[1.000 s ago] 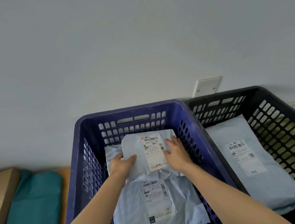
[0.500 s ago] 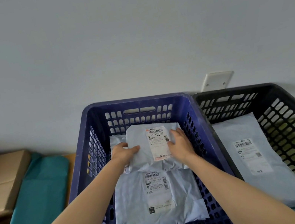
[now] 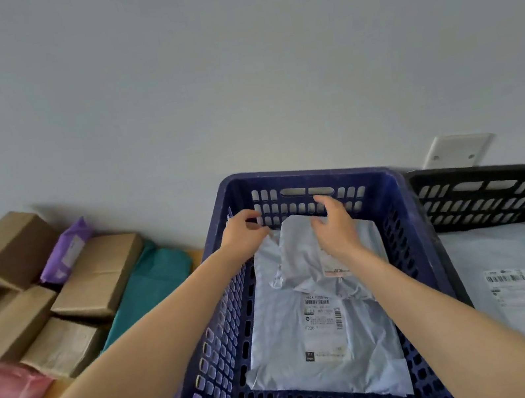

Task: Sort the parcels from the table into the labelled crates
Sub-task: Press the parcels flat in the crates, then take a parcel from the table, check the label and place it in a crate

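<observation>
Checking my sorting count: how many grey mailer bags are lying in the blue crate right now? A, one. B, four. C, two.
C: a small grey bag lies on a larger grey bag inside the blue crate.

one view only, from a camera worn on the person's head, looking forward and steeply down and tilted a little. it sits close over the blue crate (image 3: 301,189), with both forearms reaching in from the bottom edge. the black crate (image 3: 495,187) is cut by the right edge, boxes (image 3: 99,271) lie far left, and bare wall (image 3: 231,65) fills the upper half.
</observation>
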`<state>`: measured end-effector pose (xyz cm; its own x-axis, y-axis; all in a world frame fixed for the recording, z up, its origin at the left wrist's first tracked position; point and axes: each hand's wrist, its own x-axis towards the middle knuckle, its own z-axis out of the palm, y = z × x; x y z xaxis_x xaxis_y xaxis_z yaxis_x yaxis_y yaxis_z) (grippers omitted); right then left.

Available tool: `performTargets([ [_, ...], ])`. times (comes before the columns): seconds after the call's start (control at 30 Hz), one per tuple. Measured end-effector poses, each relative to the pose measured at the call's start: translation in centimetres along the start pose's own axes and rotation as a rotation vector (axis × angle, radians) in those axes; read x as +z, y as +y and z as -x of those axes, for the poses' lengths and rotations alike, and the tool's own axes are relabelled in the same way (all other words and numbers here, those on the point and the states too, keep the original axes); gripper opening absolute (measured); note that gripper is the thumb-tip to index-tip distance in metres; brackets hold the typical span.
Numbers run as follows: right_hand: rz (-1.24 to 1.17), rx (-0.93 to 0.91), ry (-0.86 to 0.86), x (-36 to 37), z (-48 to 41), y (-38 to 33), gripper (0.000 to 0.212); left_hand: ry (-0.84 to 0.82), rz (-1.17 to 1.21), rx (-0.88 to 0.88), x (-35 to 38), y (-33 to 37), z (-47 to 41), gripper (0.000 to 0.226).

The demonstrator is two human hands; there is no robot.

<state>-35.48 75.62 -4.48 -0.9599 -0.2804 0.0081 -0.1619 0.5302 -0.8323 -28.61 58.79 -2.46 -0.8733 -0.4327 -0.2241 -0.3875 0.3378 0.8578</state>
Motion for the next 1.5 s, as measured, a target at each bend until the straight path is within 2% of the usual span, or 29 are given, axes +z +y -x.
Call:
performTargets([
  [0.2, -0.101, -0.067, 0.039, 2.4, 1.5, -4.6, 0.04, 0.089, 0.052, 0.18, -4.8, 2.4, 2.6, 0.031],
  [0.37, -0.115, -0.116, 0.02, 4.4, 4.0, -8.5, 0.038, 0.146, 0.081, 0.244, -9.9, 2.8, 5.2, 0.028],
  [0.57, -0.093, -0.144, 0.037, 8.0, 8.6, -12.7, 0.04, 0.152, 0.095, 0.261, -16.7, -0.1, 9.1, 0.028],
  [0.83, -0.087, -0.159, 0.113, 14.8, 16.2, -17.9, 0.039, 0.108, 0.062, 0.294, -26.2, -7.5, 14.6, 0.027],
  [1.2, -0.004, -0.053, 0.178, 23.2, 25.5, -19.8, 0.039, 0.063, -0.002, 0.236, -34.5, -16.4, 19.8, 0.035],
  [1.5, 0.083, 0.066, 0.115, 28.0, 27.3, -18.1, 0.038, -0.032, 0.019, 0.116, -34.2, -23.4, 19.4, 0.037],
])
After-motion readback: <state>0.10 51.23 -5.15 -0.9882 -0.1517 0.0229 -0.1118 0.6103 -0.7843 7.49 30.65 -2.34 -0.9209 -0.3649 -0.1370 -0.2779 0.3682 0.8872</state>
